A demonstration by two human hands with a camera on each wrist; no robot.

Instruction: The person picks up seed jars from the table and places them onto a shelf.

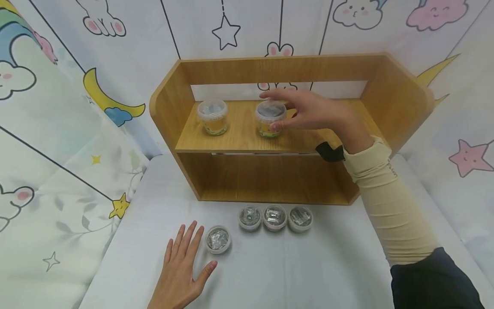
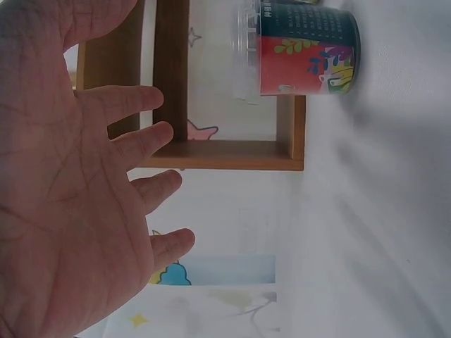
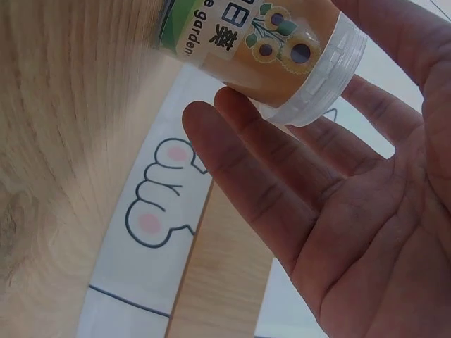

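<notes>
My right hand reaches to the upper shelf, its thumb and fingers spread around a small clear-lidded jar. In the right wrist view, this jar has orange contents and a sunflower label; the fingers lie fairly straight beside it, and firm contact is not plain. A matching jar stands further left on that shelf. Down on the white table, my left hand has its fingers extended, just left of a lidded jar. The left wrist view shows a jar with a red and dark label, apart from the fingers.
The wooden two-tier shelf stands at the back of the table. In front of its lower tier sit three more lidded jars in a row: left, middle and right. Cartoon-printed cloth surrounds the table.
</notes>
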